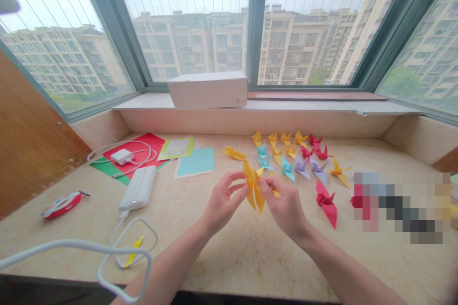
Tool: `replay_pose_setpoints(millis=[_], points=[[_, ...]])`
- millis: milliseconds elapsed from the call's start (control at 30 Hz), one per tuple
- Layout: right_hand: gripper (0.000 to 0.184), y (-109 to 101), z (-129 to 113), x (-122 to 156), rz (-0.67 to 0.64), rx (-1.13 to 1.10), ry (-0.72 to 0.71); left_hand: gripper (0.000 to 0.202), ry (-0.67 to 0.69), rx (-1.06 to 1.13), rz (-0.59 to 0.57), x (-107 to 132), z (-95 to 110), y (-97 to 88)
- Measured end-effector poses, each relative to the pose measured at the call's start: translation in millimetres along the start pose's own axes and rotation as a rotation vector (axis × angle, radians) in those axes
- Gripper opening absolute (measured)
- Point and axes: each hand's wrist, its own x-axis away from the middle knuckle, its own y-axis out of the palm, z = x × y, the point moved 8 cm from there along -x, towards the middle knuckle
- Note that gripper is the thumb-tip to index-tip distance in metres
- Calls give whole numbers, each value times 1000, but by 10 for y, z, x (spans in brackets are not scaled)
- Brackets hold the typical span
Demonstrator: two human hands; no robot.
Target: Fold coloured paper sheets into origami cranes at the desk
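Note:
Between my two hands, above the middle of the ledge, is a partly folded yellow origami paper (253, 186) with long pointed flaps. My left hand (226, 198) pinches its left side between thumb and fingers. On the right edge, my right hand (284, 202) is closed with thumb and fingertips on the paper. Just beyond lies another folded yellow paper (234, 153). Several finished paper cranes in yellow, blue, purple and red stand behind and to the right, among them a purple crane (302, 167) and a large red crane (327, 203).
Left of my hands lie blue paper sheets (195, 162), a red sheet (152, 140), a white power bank (139, 188) with a looping cable (71, 246), and a red-and-white tool (62, 205). A white box (209, 90) sits on the window sill. The right side is partly blurred out.

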Motion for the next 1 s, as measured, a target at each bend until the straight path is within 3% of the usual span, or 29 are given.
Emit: replay_pose_setpoints(millis=[133, 233, 367, 500, 667, 800, 900, 1000], points=[[29, 6, 13, -10, -10, -82, 15, 24, -35, -63, 39, -11, 3, -40], [25, 13, -14, 5, -8, -86, -64, 23, -31, -103, 68, -16, 32, -74], [20, -41, -102, 47, 58, -3, -241, 21, 58, -158, 139, -1, 115, -147], [18, -103, -192, 85, 116, 2, -370, 17, 140, -153, 123, 31, 161, -147], [19, -57, -269, 112, 47, -5, -453, 15, 301, -294, 171, 82, 321, -184], [25, -27, -215, 88, -19, -13, -360, 14, 453, -444, 178, 117, 500, -174], [33, -99, -95, 27, 34, -6, -181, 17, 570, -540, 100, 148, 581, -93], [30, -111, -46, -24, 21, -35, -82, 20, 602, -583, 27, 163, 565, -37]])
